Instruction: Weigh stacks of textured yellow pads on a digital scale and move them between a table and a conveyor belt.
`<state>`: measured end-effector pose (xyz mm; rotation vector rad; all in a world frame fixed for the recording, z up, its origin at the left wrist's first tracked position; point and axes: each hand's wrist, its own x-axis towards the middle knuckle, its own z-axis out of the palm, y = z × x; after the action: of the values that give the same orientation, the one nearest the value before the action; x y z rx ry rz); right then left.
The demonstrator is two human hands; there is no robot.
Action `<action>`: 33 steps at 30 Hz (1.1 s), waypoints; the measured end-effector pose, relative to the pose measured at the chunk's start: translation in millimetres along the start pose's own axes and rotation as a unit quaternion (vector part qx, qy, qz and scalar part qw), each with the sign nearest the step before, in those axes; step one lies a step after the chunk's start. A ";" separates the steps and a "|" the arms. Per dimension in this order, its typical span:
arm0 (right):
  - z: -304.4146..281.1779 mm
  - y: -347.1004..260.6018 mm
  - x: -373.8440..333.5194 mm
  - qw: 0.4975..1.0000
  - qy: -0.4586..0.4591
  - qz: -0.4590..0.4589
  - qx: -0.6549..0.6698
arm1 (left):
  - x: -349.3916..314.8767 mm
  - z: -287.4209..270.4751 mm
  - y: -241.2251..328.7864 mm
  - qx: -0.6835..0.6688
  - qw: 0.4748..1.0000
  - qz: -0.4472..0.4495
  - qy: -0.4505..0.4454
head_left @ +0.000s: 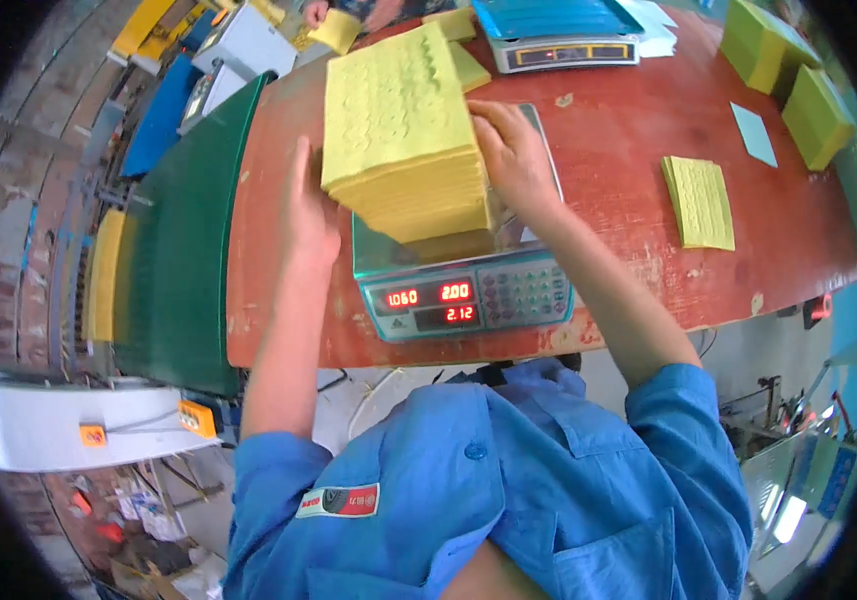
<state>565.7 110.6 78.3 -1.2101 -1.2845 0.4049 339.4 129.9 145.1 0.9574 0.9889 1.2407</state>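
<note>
A tall stack of yellow embossed paper sheets [398,110] stands over the pan of a digital scale [468,297]. The scale has a green-blue body, a keypad and lit red digits. On the stack's left side my left hand [310,210] lies along it, fingers stretched upward. My right hand [514,160] grips the right side, its fingers bent at the upper edge. The stack is between my two palms. Most of the scale's pan is hidden beneath it, and I cannot tell whether the stack's full weight rests there.
A second scale with a blue pan [558,20] stands at the back of the red table [608,300]. A thin yellow sheet pile [698,203] and more yellow stacks [816,118] lie right. A green belt [183,260] runs left. Across the table, another person's hand [316,12] holds yellow sheets.
</note>
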 end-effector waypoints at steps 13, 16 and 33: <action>26.8 8.7 -3.0 0.942 -0.040 0.152 0.298 | 3.5 13.3 -73.7 -0.098 0.993 0.058 -0.036; 12.0 -2.8 8.9 0.893 -0.090 0.283 0.338 | 4.8 5.7 -68.5 -0.112 0.992 0.049 -0.015; -86.0 10.8 -32.2 0.990 0.065 0.065 0.111 | -42.4 14.9 -40.8 -0.030 0.969 0.242 0.029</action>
<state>634.7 50.0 68.0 -1.1138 -1.0239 0.5402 362.9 83.6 113.5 1.1601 0.7775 1.7030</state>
